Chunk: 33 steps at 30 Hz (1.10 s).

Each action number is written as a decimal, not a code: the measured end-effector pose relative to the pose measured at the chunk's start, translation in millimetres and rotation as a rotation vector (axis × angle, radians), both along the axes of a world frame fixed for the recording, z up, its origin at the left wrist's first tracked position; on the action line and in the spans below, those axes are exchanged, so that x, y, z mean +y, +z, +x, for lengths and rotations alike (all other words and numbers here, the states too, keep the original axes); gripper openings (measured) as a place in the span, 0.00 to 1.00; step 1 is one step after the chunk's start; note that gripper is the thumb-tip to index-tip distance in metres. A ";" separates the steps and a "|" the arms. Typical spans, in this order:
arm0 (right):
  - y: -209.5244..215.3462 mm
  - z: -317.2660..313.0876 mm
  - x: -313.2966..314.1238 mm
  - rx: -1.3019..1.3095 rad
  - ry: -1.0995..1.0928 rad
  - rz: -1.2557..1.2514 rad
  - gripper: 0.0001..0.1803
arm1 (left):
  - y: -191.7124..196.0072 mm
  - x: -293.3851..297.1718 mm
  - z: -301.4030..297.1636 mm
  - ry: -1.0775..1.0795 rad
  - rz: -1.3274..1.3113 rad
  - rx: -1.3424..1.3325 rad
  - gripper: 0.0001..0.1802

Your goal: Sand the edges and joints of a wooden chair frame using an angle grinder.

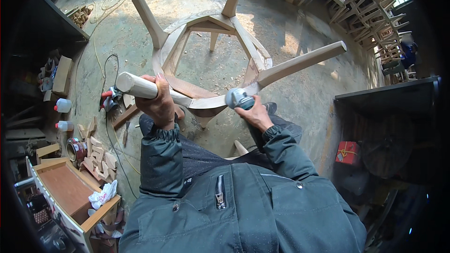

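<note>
A bare wooden chair frame stands in front of me, its curved rails forming a ring and several legs splaying outward and up. My left hand, closed, grips the near-left leg, whose thick end points toward me. Wrapped around a small teal power sander is my right hand. The round grey head of the sander meets the near rail beside the base of the right leg. Its working face is hidden against the wood.
On the left floor lie a red-handled power tool with cords, wood offcuts, two plastic bottles and an open wooden drawer. Dark benches flank me. Stacked chair frames and another person are far right.
</note>
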State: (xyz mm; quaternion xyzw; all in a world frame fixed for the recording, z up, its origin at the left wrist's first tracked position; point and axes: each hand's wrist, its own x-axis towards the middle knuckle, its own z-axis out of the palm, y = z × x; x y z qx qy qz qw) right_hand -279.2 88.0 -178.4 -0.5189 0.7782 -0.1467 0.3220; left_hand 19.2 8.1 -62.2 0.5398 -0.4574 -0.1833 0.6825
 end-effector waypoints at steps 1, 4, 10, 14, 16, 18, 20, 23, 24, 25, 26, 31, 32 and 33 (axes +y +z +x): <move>-1.8 14.9 -0.7 -0.030 0.041 -0.008 0.58 | -2.1 -0.1 1.8 -0.016 0.019 -0.026 0.11; -3.6 51.6 -5.2 -0.122 0.125 0.000 0.56 | -4.1 -0.6 1.2 -0.057 -0.006 0.006 0.11; 2.5 35.7 7.4 -0.136 0.104 0.065 0.57 | -2.4 3.5 6.8 -0.020 0.006 -0.022 0.11; -4.7 -30.8 11.5 -0.018 -0.122 0.051 0.60 | -6.4 -2.4 3.9 0.006 0.000 -0.067 0.11; 2.6 -53.8 11.0 -0.071 -0.118 0.050 0.61 | -7.3 -4.1 2.8 0.046 -0.017 -0.015 0.11; 0.1 -54.7 11.9 -0.061 -0.150 0.052 0.60 | -5.7 -0.9 4.9 0.039 -0.006 -0.046 0.10; -0.3 -53.1 9.3 -0.051 -0.169 0.047 0.60 | -5.9 -1.0 8.3 0.005 -0.006 -0.050 0.10; -2.6 -45.0 6.8 -0.097 -0.199 0.046 0.60 | -13.4 -2.6 8.9 -0.021 0.020 0.012 0.11; -4.2 -37.9 2.0 -0.105 -0.187 0.051 0.60 | -15.4 -3.2 11.0 -0.029 0.027 0.018 0.10; 4.7 -22.6 -4.9 -0.136 -0.142 0.041 0.59 | -14.3 -3.0 9.9 -0.039 0.012 0.037 0.10; 10.2 -10.1 -8.7 -0.162 -0.103 0.028 0.58 | -12.9 -3.8 6.5 -0.026 -0.006 0.053 0.10; -10.2 52.5 -1.8 -0.097 0.061 -0.010 0.58 | -3.6 0.3 3.7 -0.031 -0.022 0.039 0.10; -2.9 68.0 -0.5 -0.100 0.082 0.015 0.58 | -4.9 0.8 5.3 -0.044 -0.028 0.031 0.10; 3.8 81.5 -1.9 -0.109 0.098 0.042 0.58 | -6.1 0.5 6.6 -0.044 -0.015 0.047 0.10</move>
